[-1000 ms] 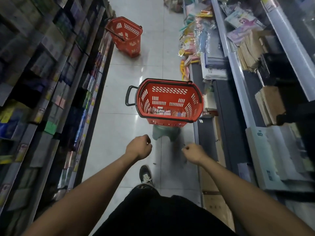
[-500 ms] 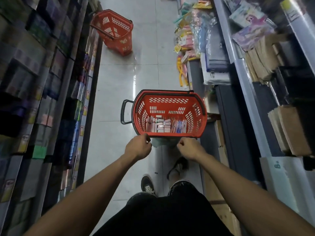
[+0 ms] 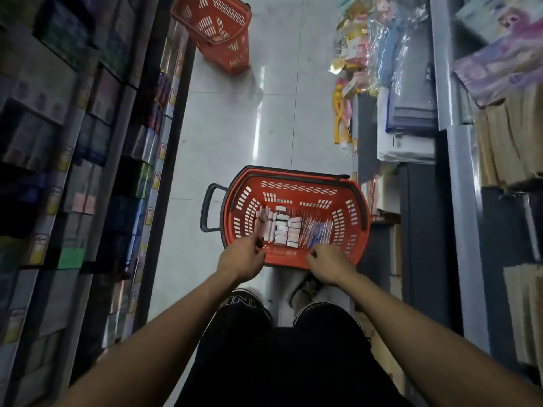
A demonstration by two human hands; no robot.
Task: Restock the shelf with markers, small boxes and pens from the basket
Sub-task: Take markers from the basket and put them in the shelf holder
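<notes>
Neither grip holds stock yet: left hand [image 3: 241, 258] and right hand [image 3: 329, 264] hover loosely curled at the basket [image 3: 293, 259] rim. Markers [image 3: 263, 223], boxes [image 3: 288, 230] and pens [image 3: 318, 232] lie inside; picking comes next.

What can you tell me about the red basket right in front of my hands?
The near basket looks like red slotted plastic with a dark rim and a black handle loop on its left side. It stands upright in the aisle, close to the right-hand shelving. Inside lie markers at left, small boxes in the middle and pens at right. The left hand and right hand reach over its near rim.
</notes>
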